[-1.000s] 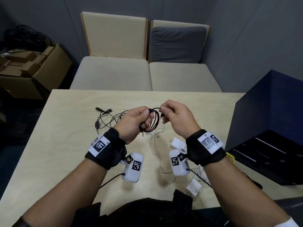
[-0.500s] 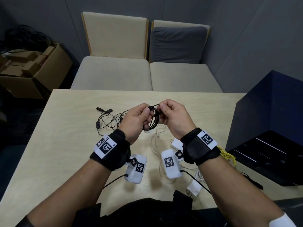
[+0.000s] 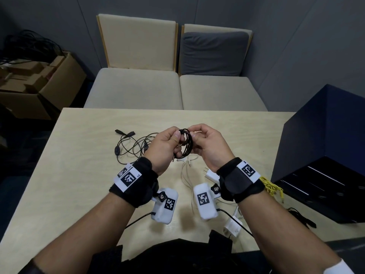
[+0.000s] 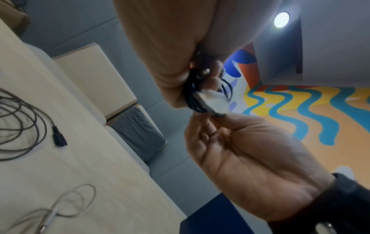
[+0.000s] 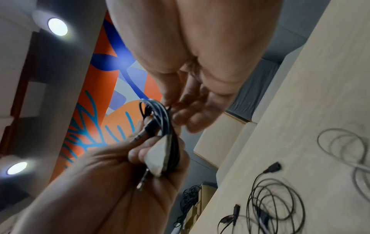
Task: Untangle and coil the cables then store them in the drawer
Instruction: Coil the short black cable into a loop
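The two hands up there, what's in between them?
A coiled black cable. The left hand grips the coil; the right hand pinches its top. The head view shows this best.

We see a pale wooden table (image 3: 75, 175). At ten o'clock from its centre a loose black cable (image 3: 134, 145) sprawls with two plugs. Near the centre lies a thin white cable (image 3: 185, 175), a white plug adapter (image 3: 210, 175) just beside it. At four o'clock lie a white charger (image 3: 233, 227) and yellow ties (image 3: 271, 187). At three o'clock stands a dark blue drawer unit (image 3: 324, 139).
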`<state>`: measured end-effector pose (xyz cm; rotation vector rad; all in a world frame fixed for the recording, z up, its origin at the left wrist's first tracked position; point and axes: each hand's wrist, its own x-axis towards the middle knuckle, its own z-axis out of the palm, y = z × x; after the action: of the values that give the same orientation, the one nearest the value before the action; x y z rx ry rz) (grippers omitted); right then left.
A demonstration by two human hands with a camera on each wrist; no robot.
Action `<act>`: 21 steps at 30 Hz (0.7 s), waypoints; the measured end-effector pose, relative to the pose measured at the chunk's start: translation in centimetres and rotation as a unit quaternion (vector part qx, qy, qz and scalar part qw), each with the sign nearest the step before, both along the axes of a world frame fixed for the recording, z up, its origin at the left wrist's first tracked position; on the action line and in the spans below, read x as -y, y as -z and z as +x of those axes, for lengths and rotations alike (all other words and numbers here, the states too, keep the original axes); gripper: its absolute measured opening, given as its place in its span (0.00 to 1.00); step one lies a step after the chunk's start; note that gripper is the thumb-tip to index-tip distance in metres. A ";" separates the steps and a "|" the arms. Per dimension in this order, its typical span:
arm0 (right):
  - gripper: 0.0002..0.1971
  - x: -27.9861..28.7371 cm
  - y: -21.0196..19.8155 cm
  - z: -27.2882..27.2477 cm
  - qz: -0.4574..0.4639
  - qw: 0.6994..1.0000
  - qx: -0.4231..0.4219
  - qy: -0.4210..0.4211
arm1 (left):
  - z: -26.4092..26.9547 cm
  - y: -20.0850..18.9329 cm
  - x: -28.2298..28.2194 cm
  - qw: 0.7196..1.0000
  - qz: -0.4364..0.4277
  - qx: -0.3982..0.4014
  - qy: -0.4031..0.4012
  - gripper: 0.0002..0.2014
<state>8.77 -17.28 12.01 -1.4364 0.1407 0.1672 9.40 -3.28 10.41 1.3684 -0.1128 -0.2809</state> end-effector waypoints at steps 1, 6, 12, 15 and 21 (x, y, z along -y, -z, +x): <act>0.06 0.1 0.0 0.1 -0.057 0.998 0.013 0.016 | 0.0 0.0 0.1 1.000 0.000 -0.003 -0.010 0.15; 0.08 0.2 -0.8 -0.2 -0.317 0.922 0.221 0.011 | 0.4 0.0 0.2 0.998 0.017 -0.009 -0.055 0.15; 0.10 -0.4 0.0 -0.3 -0.414 0.866 0.270 -0.081 | 0.9 0.1 0.0 0.997 0.039 -0.017 -0.062 0.13; 0.08 -0.4 0.1 -0.1 -0.451 0.843 0.279 -0.091 | 0.8 0.1 -0.2 0.997 0.045 -0.014 -0.057 0.15; 0.10 -0.6 -0.1 -0.4 -0.415 0.835 0.348 -0.102 | 0.8 0.5 0.1 0.996 0.041 -0.038 -0.074 0.15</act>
<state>8.38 -16.64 12.15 -2.2905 -0.6205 -0.2953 10.25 -3.33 9.93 1.4371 0.0644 -0.2153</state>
